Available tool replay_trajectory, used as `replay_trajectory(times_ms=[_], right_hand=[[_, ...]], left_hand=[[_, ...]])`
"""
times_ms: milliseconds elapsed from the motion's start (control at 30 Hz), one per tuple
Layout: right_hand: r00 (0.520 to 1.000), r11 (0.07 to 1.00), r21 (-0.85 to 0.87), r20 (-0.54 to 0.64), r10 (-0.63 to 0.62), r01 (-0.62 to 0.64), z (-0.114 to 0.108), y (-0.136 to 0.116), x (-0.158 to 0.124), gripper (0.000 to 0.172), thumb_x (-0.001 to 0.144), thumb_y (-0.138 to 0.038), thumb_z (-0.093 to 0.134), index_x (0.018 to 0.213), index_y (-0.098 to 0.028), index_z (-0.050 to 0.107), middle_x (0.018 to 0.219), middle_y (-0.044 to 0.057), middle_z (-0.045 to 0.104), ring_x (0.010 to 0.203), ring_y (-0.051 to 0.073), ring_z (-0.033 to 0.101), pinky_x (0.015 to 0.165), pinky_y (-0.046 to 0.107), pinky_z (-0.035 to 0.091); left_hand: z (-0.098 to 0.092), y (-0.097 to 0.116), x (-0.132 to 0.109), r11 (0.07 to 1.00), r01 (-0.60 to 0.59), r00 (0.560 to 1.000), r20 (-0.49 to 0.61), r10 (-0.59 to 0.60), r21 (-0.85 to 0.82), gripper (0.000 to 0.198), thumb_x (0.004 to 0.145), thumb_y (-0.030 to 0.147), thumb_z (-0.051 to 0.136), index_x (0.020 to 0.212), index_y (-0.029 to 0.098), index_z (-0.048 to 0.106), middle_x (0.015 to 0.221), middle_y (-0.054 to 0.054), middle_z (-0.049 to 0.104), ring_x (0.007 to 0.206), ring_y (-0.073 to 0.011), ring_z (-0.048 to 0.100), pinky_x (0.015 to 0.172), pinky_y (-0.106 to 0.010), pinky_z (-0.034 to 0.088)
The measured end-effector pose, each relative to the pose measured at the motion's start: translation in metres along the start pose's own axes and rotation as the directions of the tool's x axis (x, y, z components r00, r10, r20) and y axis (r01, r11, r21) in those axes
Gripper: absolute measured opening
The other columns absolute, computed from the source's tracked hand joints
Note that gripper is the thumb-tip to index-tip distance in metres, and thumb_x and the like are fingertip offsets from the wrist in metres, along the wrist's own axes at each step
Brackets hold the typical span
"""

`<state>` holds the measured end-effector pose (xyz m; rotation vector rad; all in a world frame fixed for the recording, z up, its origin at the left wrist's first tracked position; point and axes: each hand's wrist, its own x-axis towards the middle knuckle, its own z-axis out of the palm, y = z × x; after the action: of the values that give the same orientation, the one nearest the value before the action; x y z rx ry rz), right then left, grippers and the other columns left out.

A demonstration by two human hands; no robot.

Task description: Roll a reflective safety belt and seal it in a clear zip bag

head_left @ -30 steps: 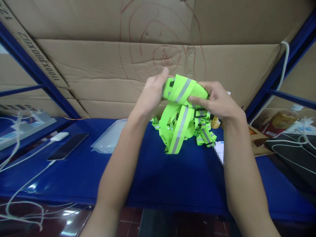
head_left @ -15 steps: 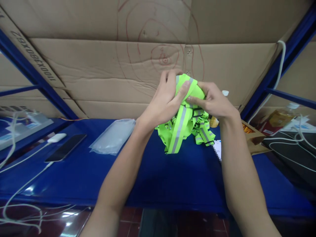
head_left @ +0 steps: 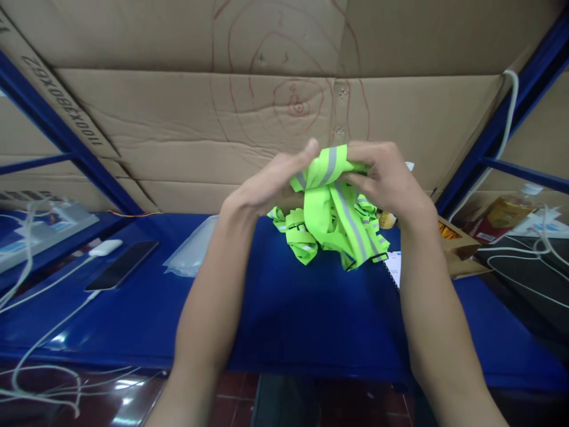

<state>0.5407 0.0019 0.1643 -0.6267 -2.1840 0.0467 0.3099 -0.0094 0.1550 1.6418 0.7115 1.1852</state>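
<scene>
A neon-green reflective strap [head_left: 331, 163] with a silver stripe is bunched up and looped between my hands, above the shelf. My right hand [head_left: 384, 175] pinches its right side between thumb and fingers. On the left, my left hand [head_left: 278, 178] has its thumb raised, and its fingers go behind the looped strap, partly hidden. Lengths of strap hang below the hands. Under them, more bunched green straps [head_left: 302, 237] lie on the blue shelf, with black buckles [head_left: 380, 257] showing.
A clear plastic bag [head_left: 189, 255] lies left of my left forearm. Farther left are a phone [head_left: 122, 267], a white charger [head_left: 105, 247] with cables and a power strip [head_left: 57, 228]. At right stand an open cardboard box [head_left: 462, 258] and a bottle [head_left: 502, 216]. Cardboard [head_left: 178, 118] backs the shelf.
My left hand has shifted left and down, and its thumb has lifted off the strap. The strap's upper part is now looped over, and its hanging end has swung right.
</scene>
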Motion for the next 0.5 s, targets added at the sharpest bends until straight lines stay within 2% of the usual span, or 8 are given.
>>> replay_trajectory(times_ms=[100, 200, 300, 400, 433, 500], right_hand=[[0.989, 0.991, -0.092, -0.102, -0.109, 0.100, 0.009, 0.000, 0.004, 0.017, 0.094, -0.025, 0.066, 0.095, -0.026, 0.083, 0.104, 0.008, 0.076, 0.100, 0.030, 0.071, 0.092, 0.047, 0.058], [0.987, 0.989, -0.101, -0.108, -0.122, 0.111, 0.012, -0.002, 0.004, 0.015, 0.091, -0.024, 0.069, 0.098, -0.025, 0.082, 0.115, 0.009, 0.075, 0.108, 0.030, 0.071, 0.098, 0.049, 0.059], [0.995, 0.998, -0.010, -0.072, -0.070, 0.069, 0.007, -0.006, 0.000, 0.025, 0.091, -0.035, 0.076, 0.113, -0.025, 0.078, 0.127, 0.009, 0.074, 0.115, 0.031, 0.071, 0.106, 0.050, 0.060], [0.977, 0.999, -0.017, -0.208, -0.052, 0.050, 0.002, -0.011, -0.002, 0.044, 0.090, -0.044, 0.083, 0.128, -0.026, 0.072, 0.138, 0.012, 0.070, 0.131, 0.033, 0.067, 0.118, 0.048, 0.055], [0.976, 0.998, -0.042, -0.213, -0.050, 0.042, 0.003, -0.013, -0.001, 0.048, 0.090, -0.050, 0.083, 0.131, -0.027, 0.071, 0.143, 0.013, 0.069, 0.137, 0.034, 0.064, 0.122, 0.049, 0.052], [0.994, 0.998, -0.062, -0.104, -0.037, 0.031, 0.007, -0.013, 0.001, 0.054, 0.093, -0.063, 0.079, 0.134, -0.028, 0.071, 0.149, 0.012, 0.068, 0.143, 0.036, 0.061, 0.124, 0.052, 0.050]], left_hand=[[0.000, -0.002, 0.008, 0.993, 0.099, 0.995, 0.004, -0.099, -0.059, 0.046, 0.089, 0.056, 0.089, 0.078, 0.016, 0.069, 0.060, -0.001, 0.059, 0.059, -0.0174, 0.065, 0.057, -0.028, 0.055], [-0.006, 0.000, 0.009, 0.989, 0.095, 0.995, -0.013, -0.097, -0.110, 0.043, 0.075, 0.041, 0.100, 0.070, 0.014, 0.068, 0.058, 0.003, 0.054, 0.047, -0.0077, 0.051, 0.047, -0.021, 0.044], [-0.013, 0.002, 0.007, 0.993, 0.037, 0.998, -0.049, -0.043, -0.113, 0.035, 0.063, 0.026, 0.103, 0.076, 0.011, 0.074, 0.070, -0.002, 0.067, 0.058, -0.0106, 0.062, 0.054, -0.022, 0.052], [-0.017, 0.002, 0.003, 0.994, -0.056, 0.991, -0.115, 0.067, 0.093, 0.030, 0.067, 0.023, 0.100, 0.084, 0.012, 0.077, 0.082, -0.005, 0.074, 0.070, -0.0155, 0.069, 0.063, -0.025, 0.055], [-0.017, 0.002, 0.002, 0.981, -0.086, 0.988, -0.114, 0.107, 0.174, 0.030, 0.069, 0.024, 0.100, 0.085, 0.013, 0.078, 0.082, -0.005, 0.074, 0.071, -0.0161, 0.068, 0.063, -0.025, 0.054], [-0.017, 0.004, 0.000, 0.944, -0.139, 0.984, -0.066, 0.166, 0.299, 0.032, 0.072, 0.031, 0.101, 0.089, 0.014, 0.079, 0.081, -0.004, 0.072, 0.073, -0.0167, 0.066, 0.063, -0.024, 0.051]])
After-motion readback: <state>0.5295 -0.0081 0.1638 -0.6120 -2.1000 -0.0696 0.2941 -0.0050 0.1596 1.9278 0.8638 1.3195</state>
